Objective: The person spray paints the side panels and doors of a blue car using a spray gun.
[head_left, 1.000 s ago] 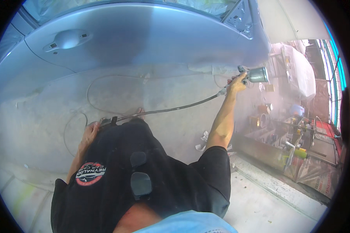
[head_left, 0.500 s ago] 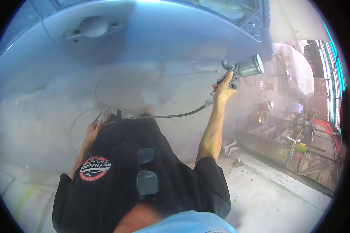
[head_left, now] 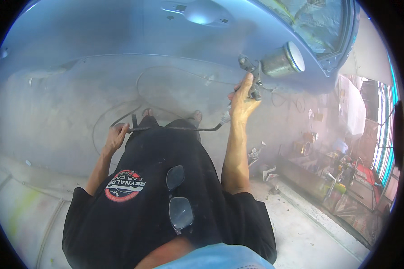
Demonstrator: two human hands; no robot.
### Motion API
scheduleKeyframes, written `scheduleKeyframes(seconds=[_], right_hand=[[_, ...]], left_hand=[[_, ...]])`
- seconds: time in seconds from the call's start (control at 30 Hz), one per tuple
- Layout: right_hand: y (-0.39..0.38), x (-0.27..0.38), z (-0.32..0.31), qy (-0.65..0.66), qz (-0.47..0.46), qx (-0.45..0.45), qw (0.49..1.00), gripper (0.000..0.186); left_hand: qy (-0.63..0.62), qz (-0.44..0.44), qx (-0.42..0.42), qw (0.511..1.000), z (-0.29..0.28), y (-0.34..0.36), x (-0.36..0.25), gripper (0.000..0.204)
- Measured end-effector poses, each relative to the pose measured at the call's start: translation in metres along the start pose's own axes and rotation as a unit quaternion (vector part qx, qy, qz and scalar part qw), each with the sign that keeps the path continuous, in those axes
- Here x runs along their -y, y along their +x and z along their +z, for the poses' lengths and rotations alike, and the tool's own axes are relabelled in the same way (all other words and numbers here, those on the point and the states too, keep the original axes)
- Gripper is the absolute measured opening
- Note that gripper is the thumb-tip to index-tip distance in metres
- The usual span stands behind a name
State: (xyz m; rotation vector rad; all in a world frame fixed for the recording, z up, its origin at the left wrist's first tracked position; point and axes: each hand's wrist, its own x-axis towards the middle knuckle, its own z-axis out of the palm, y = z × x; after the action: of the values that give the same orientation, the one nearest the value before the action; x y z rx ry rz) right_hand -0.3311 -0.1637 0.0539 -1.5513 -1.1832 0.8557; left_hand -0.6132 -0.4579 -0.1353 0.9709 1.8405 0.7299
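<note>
My right hand [head_left: 244, 99] is closed around the handle of a spray gun [head_left: 254, 81], whose metal paint cup [head_left: 283, 60] points up and to the right. The gun's head is close to a blue-grey car door [head_left: 134, 36]. A dark air hose [head_left: 191, 129] runs from the gun's handle leftward across my legs. My left hand [head_left: 117, 136] is wrapped round that hose at my left side. Haze hangs between the gun and the panel, and part of the gun is hidden behind my fingers.
Loops of hose [head_left: 141, 85] lie on the pale floor below the door. At right stands a cluttered workbench [head_left: 318, 179] with bottles and tools, near a plastic-covered object [head_left: 352, 107]. The window [head_left: 314, 22] is masked with sheeting. Sunglasses [head_left: 180, 212] hang on my shirt.
The view has shifted along the car, so the door handle recess appears farther right. My right hand has moved the gun slightly left in view. My left hand has come up with the hose.
</note>
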Motion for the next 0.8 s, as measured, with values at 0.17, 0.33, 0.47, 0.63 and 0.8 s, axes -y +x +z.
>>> scheduleKeyframes(seconds=[0.17,0.33,0.47,0.63,0.8], right_hand=[[-0.031,0.02,0.054,0.037,-0.003,0.058,0.998,0.035],[-0.066,0.042,0.093,0.034,-0.023,0.103,0.994,0.035],[-0.084,0.051,0.103,0.081,-0.038,0.195,0.977,0.033],[-0.07,0.038,0.081,0.084,-0.022,0.166,0.982,0.035],[0.005,0.004,0.0,0.037,0.012,0.038,0.999,0.046]], left_hand=[[-0.014,-0.005,-0.019,1.0,-0.013,-0.008,0.018,0.066],[-0.003,-0.049,-0.003,0.999,-0.022,-0.011,0.023,0.065],[-0.007,-0.013,0.0,1.0,-0.023,-0.01,0.019,0.064],[0.02,-0.021,0.002,1.0,-0.018,-0.008,0.022,0.064],[0.028,-0.022,0.0,0.999,-0.002,0.001,0.004,0.064]])
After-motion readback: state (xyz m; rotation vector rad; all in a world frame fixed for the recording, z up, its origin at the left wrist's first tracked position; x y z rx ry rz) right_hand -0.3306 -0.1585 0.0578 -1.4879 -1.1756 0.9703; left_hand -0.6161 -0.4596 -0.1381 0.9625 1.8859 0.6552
